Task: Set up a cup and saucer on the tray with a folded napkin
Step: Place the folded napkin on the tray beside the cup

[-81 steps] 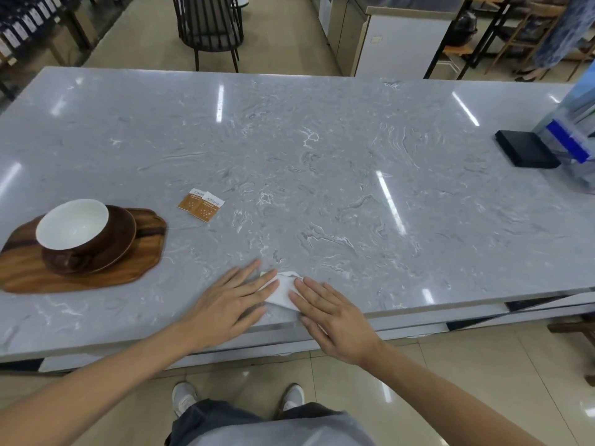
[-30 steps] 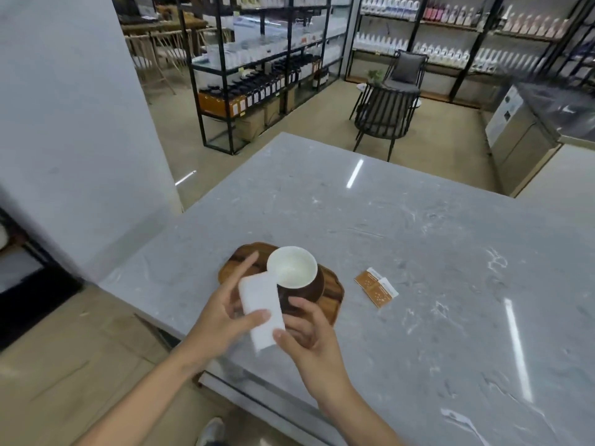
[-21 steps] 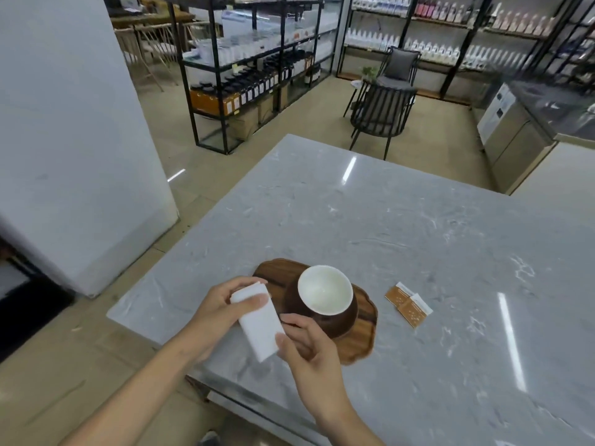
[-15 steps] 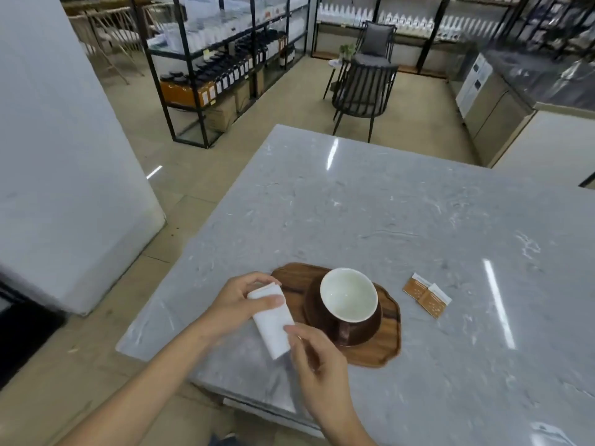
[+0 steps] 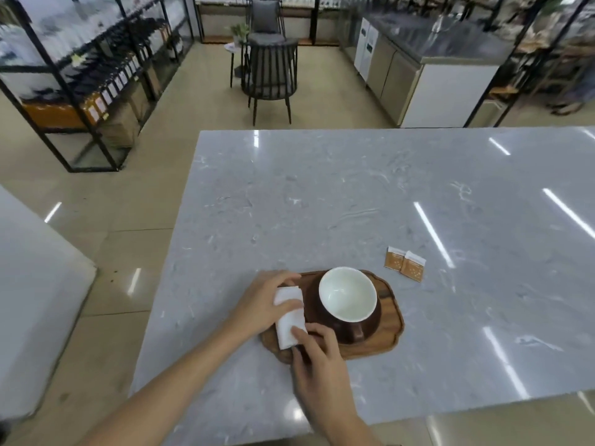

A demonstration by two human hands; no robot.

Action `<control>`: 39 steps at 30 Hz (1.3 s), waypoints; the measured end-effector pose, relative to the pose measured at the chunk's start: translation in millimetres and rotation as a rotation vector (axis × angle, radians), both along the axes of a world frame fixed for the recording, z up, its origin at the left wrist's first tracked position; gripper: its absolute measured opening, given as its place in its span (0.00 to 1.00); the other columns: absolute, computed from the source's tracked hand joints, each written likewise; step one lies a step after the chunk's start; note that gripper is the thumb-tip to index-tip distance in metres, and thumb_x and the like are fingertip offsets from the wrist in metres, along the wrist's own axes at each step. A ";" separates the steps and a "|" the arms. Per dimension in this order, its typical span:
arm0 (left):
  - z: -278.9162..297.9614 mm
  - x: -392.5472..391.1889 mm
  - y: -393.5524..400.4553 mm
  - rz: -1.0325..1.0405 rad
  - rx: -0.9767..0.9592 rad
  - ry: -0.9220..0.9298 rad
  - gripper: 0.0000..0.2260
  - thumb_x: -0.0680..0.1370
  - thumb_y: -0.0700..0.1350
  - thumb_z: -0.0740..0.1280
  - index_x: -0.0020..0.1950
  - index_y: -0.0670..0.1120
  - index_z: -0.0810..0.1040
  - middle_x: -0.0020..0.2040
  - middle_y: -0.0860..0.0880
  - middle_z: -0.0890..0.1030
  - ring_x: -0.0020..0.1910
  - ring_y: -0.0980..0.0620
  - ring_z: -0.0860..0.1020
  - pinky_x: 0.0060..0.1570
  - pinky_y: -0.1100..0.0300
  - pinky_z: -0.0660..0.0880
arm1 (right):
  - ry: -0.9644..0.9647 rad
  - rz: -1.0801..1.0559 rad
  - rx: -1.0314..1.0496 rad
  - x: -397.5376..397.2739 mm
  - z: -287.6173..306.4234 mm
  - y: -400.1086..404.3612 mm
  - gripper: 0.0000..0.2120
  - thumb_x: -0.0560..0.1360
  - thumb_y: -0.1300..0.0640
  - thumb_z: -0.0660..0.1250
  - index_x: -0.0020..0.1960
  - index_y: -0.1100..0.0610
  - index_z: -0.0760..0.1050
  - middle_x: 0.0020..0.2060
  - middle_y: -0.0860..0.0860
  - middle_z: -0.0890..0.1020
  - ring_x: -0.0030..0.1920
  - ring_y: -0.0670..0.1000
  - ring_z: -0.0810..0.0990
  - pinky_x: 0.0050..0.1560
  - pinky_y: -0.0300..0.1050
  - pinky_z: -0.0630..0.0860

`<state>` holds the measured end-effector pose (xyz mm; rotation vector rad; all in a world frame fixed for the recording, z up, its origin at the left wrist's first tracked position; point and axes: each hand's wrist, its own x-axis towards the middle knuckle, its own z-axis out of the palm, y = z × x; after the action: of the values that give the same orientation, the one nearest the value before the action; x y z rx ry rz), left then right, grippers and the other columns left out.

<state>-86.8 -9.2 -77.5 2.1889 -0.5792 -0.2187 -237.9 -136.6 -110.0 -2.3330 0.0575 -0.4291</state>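
Observation:
A wooden tray [image 5: 391,329] lies near the front left corner of the grey marble table [image 5: 354,204]. On it stands a brown cup with a white inside [image 5: 349,297] on a brown saucer [image 5: 375,320]. A folded white napkin [image 5: 289,317] lies on the tray's left part, beside the saucer. My left hand [image 5: 260,304] grips the napkin's far end, thumb and fingers curled around it. My right hand [image 5: 318,358] pinches the napkin's near end at the tray's front edge.
Two small brown sachets [image 5: 405,267] lie on the table to the right of the tray. The table's left edge and front edge are close to the tray. Behind the table stand a dark chair [image 5: 272,78], black shelving [image 5: 87,75] and a counter [image 5: 428,69].
Both hands carried the folded napkin from the table's front to the tray and lowered it onto the tray's left part. The camera view swung round to the tray.

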 end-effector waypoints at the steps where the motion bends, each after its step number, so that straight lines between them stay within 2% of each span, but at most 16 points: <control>1: -1.9 -0.7 0.1 -0.005 0.021 -0.070 0.17 0.72 0.52 0.75 0.59 0.54 0.80 0.52 0.58 0.80 0.55 0.55 0.76 0.58 0.56 0.75 | 0.007 -0.019 -0.046 -1.9 -1.2 1.7 0.19 0.73 0.61 0.73 0.63 0.50 0.79 0.61 0.52 0.77 0.53 0.45 0.79 0.41 0.40 0.81; 3: -6.7 -4.9 2.7 0.007 0.021 -0.197 0.13 0.72 0.52 0.74 0.55 0.53 0.81 0.53 0.56 0.79 0.55 0.54 0.75 0.56 0.58 0.75 | 0.006 -0.053 -0.158 -6.0 -2.7 6.2 0.19 0.73 0.57 0.71 0.63 0.50 0.78 0.62 0.52 0.77 0.54 0.52 0.79 0.40 0.43 0.81; 6: -13.3 -15.5 5.3 0.008 -0.005 -0.347 0.04 0.74 0.45 0.76 0.47 0.48 0.85 0.52 0.54 0.81 0.54 0.53 0.78 0.52 0.56 0.77 | -0.049 -0.040 -0.303 -6.9 -6.1 10.6 0.18 0.73 0.57 0.69 0.62 0.56 0.80 0.63 0.54 0.79 0.55 0.57 0.78 0.55 0.49 0.79; 7: -14.9 -18.4 6.2 0.012 -0.003 -0.380 0.03 0.74 0.44 0.76 0.47 0.48 0.86 0.53 0.53 0.83 0.53 0.52 0.79 0.51 0.55 0.78 | -0.055 -0.027 -0.329 -6.9 -6.9 11.4 0.18 0.73 0.57 0.70 0.62 0.58 0.80 0.63 0.54 0.80 0.55 0.58 0.78 0.57 0.51 0.78; 9: -17.3 -22.2 9.8 0.002 0.019 -0.437 0.05 0.76 0.44 0.74 0.51 0.48 0.87 0.56 0.52 0.85 0.55 0.52 0.80 0.52 0.53 0.79 | -0.048 -0.013 -0.365 -7.9 -7.9 10.4 0.20 0.73 0.57 0.70 0.64 0.59 0.80 0.64 0.52 0.81 0.55 0.57 0.79 0.55 0.52 0.79; 12: -21.2 -26.6 18.6 -0.105 0.131 -0.485 0.15 0.78 0.50 0.67 0.63 0.49 0.83 0.66 0.51 0.81 0.65 0.49 0.78 0.60 0.51 0.78 | -0.046 -0.024 -0.422 -13.0 -7.1 3.0 0.20 0.74 0.52 0.69 0.66 0.53 0.79 0.67 0.46 0.80 0.53 0.54 0.80 0.52 0.49 0.78; 16: -23.1 -32.0 24.8 -0.181 0.272 -0.461 0.21 0.81 0.54 0.59 0.73 0.52 0.74 0.76 0.53 0.71 0.74 0.48 0.69 0.68 0.50 0.72 | -0.033 -0.016 -0.486 -17.1 -4.6 -3.6 0.23 0.75 0.48 0.68 0.69 0.51 0.77 0.69 0.43 0.78 0.52 0.52 0.79 0.50 0.48 0.75; 19: -20.9 -30.4 22.8 -0.175 0.325 -0.448 0.22 0.82 0.56 0.56 0.75 0.54 0.71 0.77 0.54 0.69 0.75 0.49 0.68 0.69 0.51 0.71 | 0.003 -0.016 -0.499 -13.9 -0.8 -4.8 0.24 0.77 0.47 0.65 0.71 0.51 0.75 0.69 0.43 0.78 0.49 0.51 0.76 0.45 0.48 0.73; 23: -19.7 -30.0 16.8 -0.151 0.319 -0.389 0.23 0.81 0.55 0.55 0.76 0.54 0.70 0.77 0.55 0.69 0.74 0.49 0.69 0.71 0.50 0.68 | 0.049 -0.017 -0.487 -11.3 1.5 -5.7 0.23 0.78 0.47 0.63 0.73 0.50 0.72 0.70 0.42 0.77 0.48 0.50 0.73 0.46 0.47 0.70; 25: -19.7 -31.0 14.8 -0.148 0.298 -0.351 0.23 0.81 0.54 0.54 0.77 0.54 0.68 0.77 0.56 0.67 0.76 0.50 0.65 0.73 0.50 0.67 | 0.058 -0.019 -0.471 -12.8 0.3 -5.4 0.25 0.78 0.48 0.63 0.73 0.50 0.71 0.70 0.43 0.76 0.48 0.50 0.72 0.48 0.47 0.70; 30: -19.2 -31.7 18.6 -0.169 0.210 -0.267 0.24 0.83 0.55 0.53 0.80 0.53 0.62 0.80 0.57 0.60 0.81 0.55 0.53 0.78 0.50 0.59 | 0.048 0.025 -0.420 -19.8 2.8 -9.0 0.27 0.77 0.49 0.65 0.75 0.49 0.68 0.74 0.44 0.72 0.57 0.51 0.74 0.54 0.48 0.73; 33: -17.6 -31.8 22.6 -0.160 0.171 -0.263 0.23 0.84 0.54 0.55 0.79 0.52 0.63 0.80 0.56 0.61 0.81 0.55 0.52 0.78 0.48 0.60 | 0.017 0.058 -0.368 -23.5 11.8 -16.4 0.25 0.77 0.51 0.66 0.74 0.49 0.70 0.74 0.45 0.73 0.64 0.51 0.75 0.59 0.48 0.75; 36: -13.2 -32.5 24.8 -0.148 0.141 -0.266 0.24 0.83 0.57 0.55 0.79 0.54 0.63 0.80 0.58 0.61 0.81 0.57 0.51 0.78 0.49 0.60 | -0.023 0.045 -0.341 -23.8 26.0 -26.7 0.21 0.79 0.51 0.65 0.71 0.48 0.72 0.73 0.43 0.73 0.71 0.47 0.72 0.70 0.43 0.69; 39: -4.4 -30.0 22.0 -0.143 0.114 -0.311 0.24 0.82 0.57 0.58 0.79 0.54 0.64 0.80 0.59 0.62 0.81 0.57 0.52 0.77 0.50 0.61 | -0.094 0.045 -0.293 -21.1 40.7 -38.9 0.19 0.79 0.51 0.65 0.69 0.49 0.75 0.70 0.43 0.76 0.72 0.45 0.71 0.72 0.44 0.69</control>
<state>-116.8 12.8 -81.9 2.3112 -0.9172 0.0161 -259.0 -175.5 -69.3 -2.5906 -0.1097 -0.5557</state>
